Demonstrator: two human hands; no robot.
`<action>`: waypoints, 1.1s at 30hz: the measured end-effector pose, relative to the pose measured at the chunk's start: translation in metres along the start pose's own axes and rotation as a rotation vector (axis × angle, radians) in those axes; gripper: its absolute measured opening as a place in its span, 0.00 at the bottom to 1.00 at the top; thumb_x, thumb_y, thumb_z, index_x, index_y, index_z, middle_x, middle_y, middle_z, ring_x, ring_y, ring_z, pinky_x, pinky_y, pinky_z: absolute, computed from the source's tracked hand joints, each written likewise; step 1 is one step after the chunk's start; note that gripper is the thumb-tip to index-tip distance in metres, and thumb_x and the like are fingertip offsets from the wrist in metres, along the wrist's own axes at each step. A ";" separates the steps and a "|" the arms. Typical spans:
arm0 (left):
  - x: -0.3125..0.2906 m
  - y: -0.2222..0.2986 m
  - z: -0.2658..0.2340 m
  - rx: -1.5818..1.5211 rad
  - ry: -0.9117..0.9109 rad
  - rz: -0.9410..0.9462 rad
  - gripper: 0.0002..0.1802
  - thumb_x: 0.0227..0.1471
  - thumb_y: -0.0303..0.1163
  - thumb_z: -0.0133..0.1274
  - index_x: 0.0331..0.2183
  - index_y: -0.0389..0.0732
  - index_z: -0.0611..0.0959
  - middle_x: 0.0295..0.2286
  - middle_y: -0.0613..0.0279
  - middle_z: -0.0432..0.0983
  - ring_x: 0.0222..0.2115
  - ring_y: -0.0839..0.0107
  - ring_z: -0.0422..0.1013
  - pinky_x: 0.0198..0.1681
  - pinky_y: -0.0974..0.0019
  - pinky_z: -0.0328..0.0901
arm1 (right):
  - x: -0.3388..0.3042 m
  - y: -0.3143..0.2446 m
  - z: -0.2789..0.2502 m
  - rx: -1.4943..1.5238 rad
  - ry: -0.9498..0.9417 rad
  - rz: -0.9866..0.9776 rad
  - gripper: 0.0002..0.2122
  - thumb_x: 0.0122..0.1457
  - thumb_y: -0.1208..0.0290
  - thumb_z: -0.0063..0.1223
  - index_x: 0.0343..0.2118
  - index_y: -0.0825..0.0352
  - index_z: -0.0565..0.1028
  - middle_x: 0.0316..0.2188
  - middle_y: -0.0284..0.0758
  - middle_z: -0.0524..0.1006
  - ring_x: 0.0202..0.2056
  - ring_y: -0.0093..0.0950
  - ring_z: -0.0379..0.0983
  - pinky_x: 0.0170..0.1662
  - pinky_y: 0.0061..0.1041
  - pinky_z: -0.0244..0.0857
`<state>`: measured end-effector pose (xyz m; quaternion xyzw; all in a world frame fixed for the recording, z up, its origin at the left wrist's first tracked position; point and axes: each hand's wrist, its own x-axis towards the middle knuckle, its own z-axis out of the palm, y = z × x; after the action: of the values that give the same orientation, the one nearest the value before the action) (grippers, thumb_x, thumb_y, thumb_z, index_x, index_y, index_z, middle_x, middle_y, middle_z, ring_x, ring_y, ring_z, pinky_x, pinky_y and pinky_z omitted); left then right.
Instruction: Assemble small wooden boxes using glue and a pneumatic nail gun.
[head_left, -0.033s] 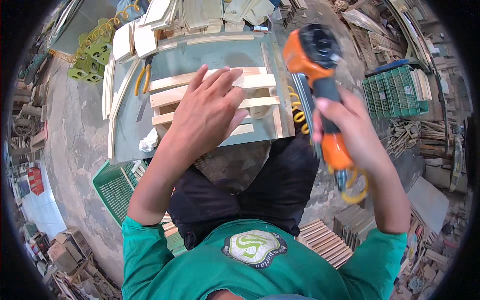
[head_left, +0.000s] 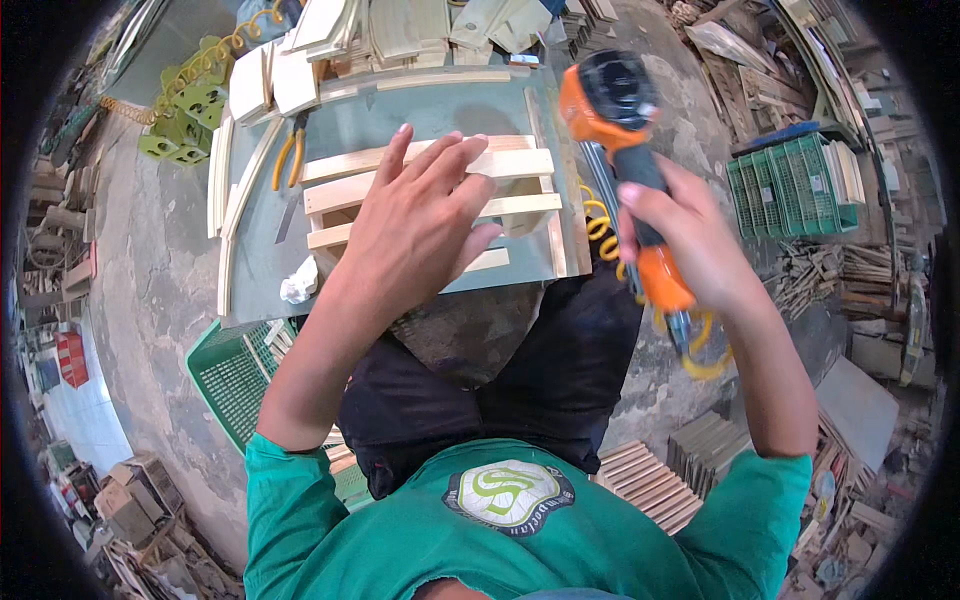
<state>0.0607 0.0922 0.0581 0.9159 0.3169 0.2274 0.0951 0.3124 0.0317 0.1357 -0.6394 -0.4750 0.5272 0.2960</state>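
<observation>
Wooden crate [head_left: 520,204] lies under the spread left hand [head_left: 425,205], seemingly steadied for nailing; the right hand [head_left: 690,225] grips a nail gun [head_left: 634,170] farther right; next calls for careful aim.

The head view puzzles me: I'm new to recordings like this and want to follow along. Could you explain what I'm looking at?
There is no robot here, only a person's two bare hands. The camera sits on that person's head and looks down, and its wide lens bends straight edges near the rim.

The left hand is spread over a slatted wooden frame on the table. The right hand grips an orange and black tool, a little blurred, to the right of the frame. A yellow coiled hose shows beside it.

Also on the table are pliers, a crumpled white paper and, at the far end, piled wood pieces.
</observation>
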 end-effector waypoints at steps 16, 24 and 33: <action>-0.119 -0.025 0.042 -0.249 0.856 -0.546 0.30 0.42 0.25 0.63 0.49 0.33 0.72 0.42 0.50 0.71 0.43 0.57 0.69 0.49 0.60 0.65 | 0.203 0.133 0.030 -1.155 0.046 -0.571 0.31 0.60 0.55 0.51 0.64 0.63 0.61 0.38 0.47 0.77 0.40 0.47 0.75 0.41 0.42 0.69; -0.112 -0.031 0.054 -0.301 0.905 -0.547 0.22 0.43 0.21 0.64 0.42 0.37 0.77 0.36 0.52 0.74 0.37 0.60 0.73 0.41 0.62 0.69 | 0.204 0.107 0.006 -1.039 0.035 -0.502 0.25 0.61 0.54 0.53 0.56 0.65 0.71 0.35 0.45 0.78 0.37 0.44 0.76 0.44 0.38 0.68; -0.114 -0.039 0.062 -0.238 0.994 -0.485 0.20 0.41 0.20 0.65 0.39 0.42 0.79 0.36 0.59 0.75 0.32 0.62 0.71 0.35 0.63 0.66 | 0.085 -0.030 0.122 -0.692 0.111 -0.960 0.12 0.51 0.73 0.64 0.39 0.67 0.79 0.36 0.37 0.79 0.38 0.31 0.76 0.41 0.27 0.68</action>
<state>-0.0098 0.0496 -0.0497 0.5825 0.4970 0.6373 0.0868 0.1862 0.1067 0.0958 -0.4391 -0.8391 0.1147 0.2999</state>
